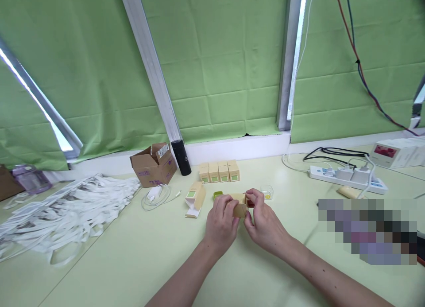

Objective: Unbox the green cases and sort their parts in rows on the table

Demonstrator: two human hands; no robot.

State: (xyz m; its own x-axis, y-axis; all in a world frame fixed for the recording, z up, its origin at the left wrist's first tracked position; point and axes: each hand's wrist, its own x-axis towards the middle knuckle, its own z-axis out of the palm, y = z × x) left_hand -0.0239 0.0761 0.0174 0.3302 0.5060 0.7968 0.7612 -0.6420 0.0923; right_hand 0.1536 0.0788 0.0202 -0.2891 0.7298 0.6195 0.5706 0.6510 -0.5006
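Both my hands hold a small tan cardboard box (239,210) in front of me. My left hand (222,220) grips its left side, with fingers bent over it. At its right end, my right hand (264,218) pinches the cardboard between thumb and fingers. Just behind the left fingers lies a small green item (217,194), partly hidden. A clear plastic piece with a yellow spot (266,192) rests beyond my right hand. To the left stands another tan box (195,197) with a green label and a flap open toward me.
Several closed tan boxes (219,171) stand in a row at the back. Left of them are a black bottle (181,157), an open brown carton (154,167), a white charger with cable (154,193) and heaped white straps (73,209). A power strip (348,178) lies at right.
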